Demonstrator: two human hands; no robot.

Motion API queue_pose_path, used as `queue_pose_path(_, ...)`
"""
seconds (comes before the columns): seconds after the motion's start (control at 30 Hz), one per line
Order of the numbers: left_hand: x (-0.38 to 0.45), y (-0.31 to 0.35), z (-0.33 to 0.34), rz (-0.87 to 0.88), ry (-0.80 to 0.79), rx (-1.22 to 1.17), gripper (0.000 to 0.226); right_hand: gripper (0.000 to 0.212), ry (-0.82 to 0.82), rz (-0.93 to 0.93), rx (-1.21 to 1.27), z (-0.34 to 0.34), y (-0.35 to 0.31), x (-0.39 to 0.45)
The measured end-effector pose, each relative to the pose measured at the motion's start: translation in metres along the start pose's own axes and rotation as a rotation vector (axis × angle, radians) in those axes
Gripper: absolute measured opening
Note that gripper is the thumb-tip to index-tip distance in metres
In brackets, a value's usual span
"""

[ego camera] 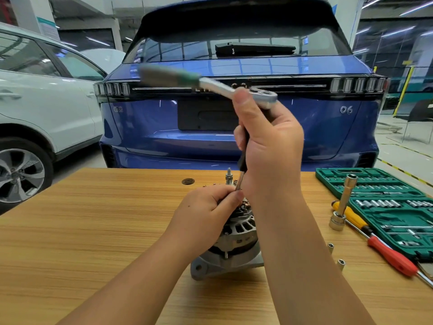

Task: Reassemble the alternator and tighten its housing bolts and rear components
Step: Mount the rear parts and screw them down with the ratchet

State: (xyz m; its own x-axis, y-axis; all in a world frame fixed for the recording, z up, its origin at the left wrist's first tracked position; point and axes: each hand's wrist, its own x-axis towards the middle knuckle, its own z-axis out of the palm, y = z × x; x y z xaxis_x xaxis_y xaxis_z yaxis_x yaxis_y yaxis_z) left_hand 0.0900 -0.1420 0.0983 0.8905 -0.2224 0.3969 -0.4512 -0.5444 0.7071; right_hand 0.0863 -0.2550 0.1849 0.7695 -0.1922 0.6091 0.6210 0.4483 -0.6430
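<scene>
The silver alternator (pixel 230 248) stands on the wooden table (pixel 93 226), rear end up, with a threaded stud (pixel 229 175) rising at its back. My right hand (pixel 269 146) grips the upright extension bar (pixel 242 165) of a ratchet wrench (pixel 210 84), whose green-grey handle is blurred and points up left. The bar's lower end meets the alternator's rear. My left hand (pixel 208 207) rests on top of the alternator, and its fingers pinch the bottom of the bar. The rear components under my hands are mostly hidden.
A green socket set case (pixel 384 207) lies open at the right. In front of it are a long socket extension (pixel 343 205), a yellow screwdriver (pixel 351 215), a red screwdriver (pixel 389 256) and two loose sockets (pixel 330 247). A blue car (pixel 234 127) stands beyond the table, a white car (pixel 35 118) at left.
</scene>
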Motion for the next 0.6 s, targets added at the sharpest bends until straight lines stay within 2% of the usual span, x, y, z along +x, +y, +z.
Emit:
queue_pose_path(0.07, 0.0, 0.001, 0.0, 0.007, -0.006, 0.005, 0.029, 0.012, 0.021, 0.002, -0.016, -0.005, 0.001, 0.003)
queue_pose_path(0.17, 0.001, -0.002, 0.0, -0.018, 0.003, -0.005, 0.027, 0.008, -0.148, 0.061, 0.048, -0.007, 0.002, 0.006)
queue_pose_path(0.23, 0.002, -0.004, 0.001, -0.035, 0.013, -0.016, 0.028, 0.024, -0.233, 0.04, 0.089, -0.008, 0.007, 0.005)
queue_pose_path(0.3, 0.002, -0.005, 0.002, -0.031, 0.02, -0.014, 0.029, 0.034, -0.236, -0.039, 0.058, -0.007, 0.012, 0.005)
queue_pose_path(0.43, 0.002, -0.001, 0.002, -0.035, 0.03, -0.004, 0.025, 0.037, -0.234, -0.076, 0.035, -0.006, 0.017, 0.006)
queue_pose_path(0.6, 0.0, 0.0, 0.0, -0.021, 0.027, -0.005, 0.028, 0.041, -0.328, 0.052, 0.282, -0.011, 0.014, 0.008)
